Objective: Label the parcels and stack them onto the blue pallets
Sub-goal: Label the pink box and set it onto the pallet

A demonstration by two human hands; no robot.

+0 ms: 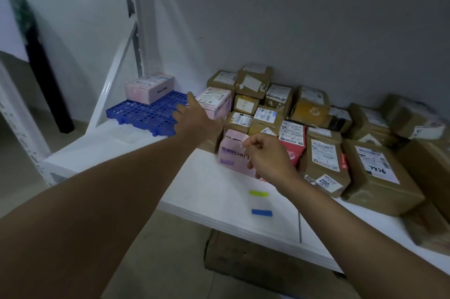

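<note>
- Your left hand (194,116) reaches out over the white shelf (207,191), fingers spread and holding nothing, its fingertips at the near edge of a pink box (215,104) that sits at the right edge of the blue pallet (146,113).
- Your right hand (266,157) hovers with fingers loosely curled in front of a second pink box (231,150) printed with purple lettering; you cannot tell whether it is touching the box, and it grips nothing visible.
- One pink parcel (149,87) already rests on the pallet's far left corner, against the shelf upright.
- A crowd of brown cardboard parcels (323,160) with white shipping labels fills the right side of the shelf, stacked against the wall.
- A green marker (258,193) and a blue marker (262,212) lie on the shelf near its front edge, just below your right wrist.
</note>
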